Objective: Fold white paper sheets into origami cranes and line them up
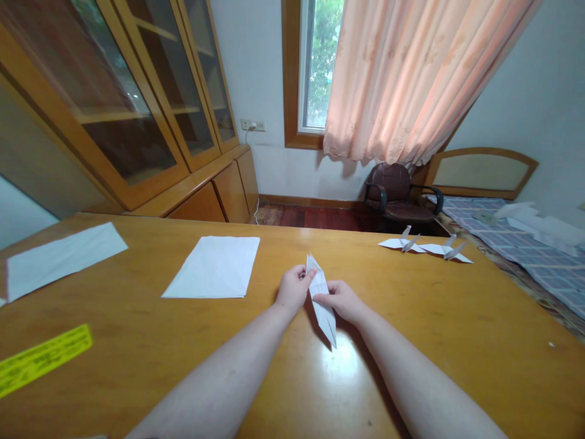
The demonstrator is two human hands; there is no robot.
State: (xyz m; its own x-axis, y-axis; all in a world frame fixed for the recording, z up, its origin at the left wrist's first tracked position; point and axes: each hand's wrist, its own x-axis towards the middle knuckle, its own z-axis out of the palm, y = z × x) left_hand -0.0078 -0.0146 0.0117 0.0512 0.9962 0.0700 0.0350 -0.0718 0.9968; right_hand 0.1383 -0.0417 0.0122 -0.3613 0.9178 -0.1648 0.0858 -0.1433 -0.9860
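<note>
Between my hands is a piece of folded white paper [325, 317], long and narrow with pointed ends and creases across its middle. My left hand [293, 289] is closed on its upper left side, the thumb lying on the face of the paper. On the right edge, near the middle, my right hand [343, 300] pinches it with the thumb on top. The paper is tilted, its lower tip toward me, above the wooden table [283, 390]. The fingers behind the paper are mostly hidden.
Left of my hands lies a stack of white square paper [214, 268]; farther left is a white paper strip [64, 259] and a yellow label [46, 360]. Two folded paper cranes [406, 244] stand at the back right. Beyond the table are a chair [397, 192] and a bed [512, 244].
</note>
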